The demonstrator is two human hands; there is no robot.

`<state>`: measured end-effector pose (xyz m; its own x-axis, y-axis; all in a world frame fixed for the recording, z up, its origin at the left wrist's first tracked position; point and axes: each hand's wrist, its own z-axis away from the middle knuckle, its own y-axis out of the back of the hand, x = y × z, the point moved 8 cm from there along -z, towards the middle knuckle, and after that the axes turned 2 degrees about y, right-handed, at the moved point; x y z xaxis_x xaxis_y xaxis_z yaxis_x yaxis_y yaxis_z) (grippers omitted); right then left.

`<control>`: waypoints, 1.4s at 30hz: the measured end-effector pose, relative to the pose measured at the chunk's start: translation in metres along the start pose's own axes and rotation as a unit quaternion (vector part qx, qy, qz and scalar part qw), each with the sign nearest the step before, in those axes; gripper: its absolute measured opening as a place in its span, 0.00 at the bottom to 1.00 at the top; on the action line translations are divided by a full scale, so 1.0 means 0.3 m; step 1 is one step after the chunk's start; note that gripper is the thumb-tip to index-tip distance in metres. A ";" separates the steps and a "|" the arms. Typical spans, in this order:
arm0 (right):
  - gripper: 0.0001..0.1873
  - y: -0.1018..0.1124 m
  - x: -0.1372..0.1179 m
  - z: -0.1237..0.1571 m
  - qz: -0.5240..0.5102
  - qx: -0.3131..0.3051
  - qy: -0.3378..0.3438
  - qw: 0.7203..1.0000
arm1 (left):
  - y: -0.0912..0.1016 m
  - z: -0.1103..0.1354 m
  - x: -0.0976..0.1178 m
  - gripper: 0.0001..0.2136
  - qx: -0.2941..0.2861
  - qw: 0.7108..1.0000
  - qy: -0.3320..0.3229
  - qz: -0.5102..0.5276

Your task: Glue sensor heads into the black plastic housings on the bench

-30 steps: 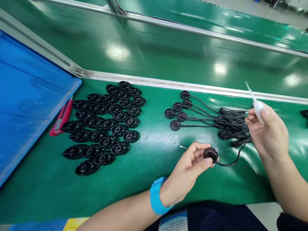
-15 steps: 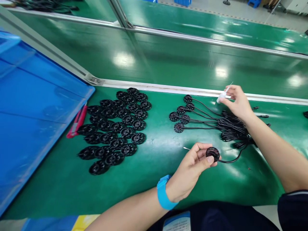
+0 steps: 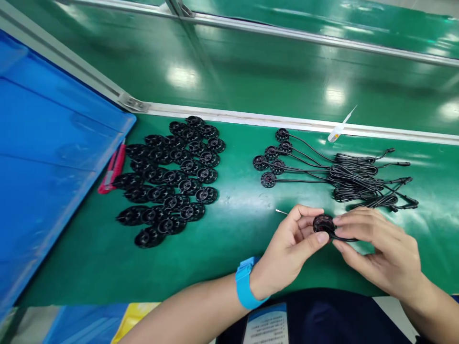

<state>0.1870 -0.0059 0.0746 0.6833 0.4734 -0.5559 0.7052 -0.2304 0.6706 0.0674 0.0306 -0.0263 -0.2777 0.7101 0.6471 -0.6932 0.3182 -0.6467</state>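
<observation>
My left hand (image 3: 292, 241), a blue strap on its wrist, pinches a round black slotted plastic part (image 3: 323, 224) between thumb and fingers. A thin white-tipped stick (image 3: 281, 211) pokes out behind that hand; its other end is hidden. From the right my right hand (image 3: 380, 243) closes its thumb and fingers on the black cable (image 3: 344, 238) where it leaves the round part, its fingertips at the part's rim. Beyond my hands a small white dropper bottle (image 3: 335, 134) with a thin nozzle leans on the rail.
Several round parts with cables (image 3: 268, 179) lie ahead, their coiled cables (image 3: 355, 177) bunched at right. Many loose black round parts (image 3: 175, 177) are grouped at left. A red-handled tool (image 3: 114, 169) lies beside a large blue bin (image 3: 64, 143). A metal rail (image 3: 251, 122) borders the green table.
My right hand has let go of the white dropper bottle by the rail and come down to the cable at the round part. My left hand still holds the part. The view has tilted down slightly.
</observation>
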 end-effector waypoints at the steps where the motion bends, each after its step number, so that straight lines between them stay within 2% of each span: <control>1: 0.16 -0.002 0.000 -0.001 -0.004 0.006 -0.001 1.000 | -0.002 0.003 0.005 0.16 -0.002 1.000 -0.008 -0.006; 12: 0.12 -0.011 -0.002 0.014 0.004 0.011 -0.019 1.000 | -0.015 0.021 0.031 0.13 -0.016 0.997 -0.070 -0.037; 18: 0.10 -0.016 -0.005 0.007 0.029 0.015 -0.018 0.999 | -0.012 0.025 0.041 0.12 -0.001 0.992 -0.095 -0.081; 26: 0.10 -0.014 0.014 0.008 -0.005 0.018 -0.053 0.998 | 0.002 0.011 0.047 0.11 0.010 0.991 -0.087 -0.099; 32: 0.15 -0.020 0.028 0.035 -0.072 0.016 -0.067 0.995 | 0.005 -0.001 0.048 0.10 0.003 0.996 -0.068 -0.049; 42: 0.14 -0.034 0.020 0.027 -0.078 0.014 -0.062 0.995 | -0.006 0.003 0.069 0.13 0.012 0.995 -0.069 -0.065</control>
<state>0.1854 -0.0076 0.0604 0.5824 0.3963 -0.7098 0.8081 -0.1875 0.5584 0.0624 0.0441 -0.0114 -0.2722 0.5699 0.7753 -0.7450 0.3851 -0.5447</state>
